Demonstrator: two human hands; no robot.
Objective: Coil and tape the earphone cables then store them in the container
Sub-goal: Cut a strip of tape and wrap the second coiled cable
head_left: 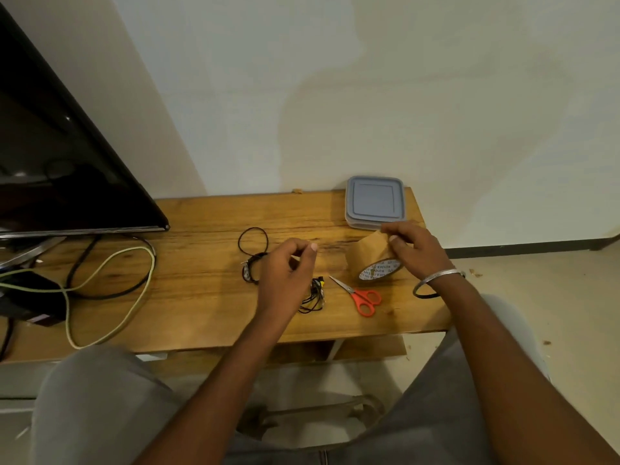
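Closest in, an earphone bundle (315,293) sits just under the left hand (288,268) fingers, with red scissors (364,297) beside it. The left fingers are curled, thumb to forefinger, but I can't tell if they've got anything. The right hand (416,250) pinches the loose end of the brown tape roll (374,263). Another coiled cable (253,253) lies left of the left fingers, and the lidded container (374,203) is just past the right fingertips.

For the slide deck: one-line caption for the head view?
Right hand holds the tape roll; left hand by the earphone cables, scissors beside, container closed.
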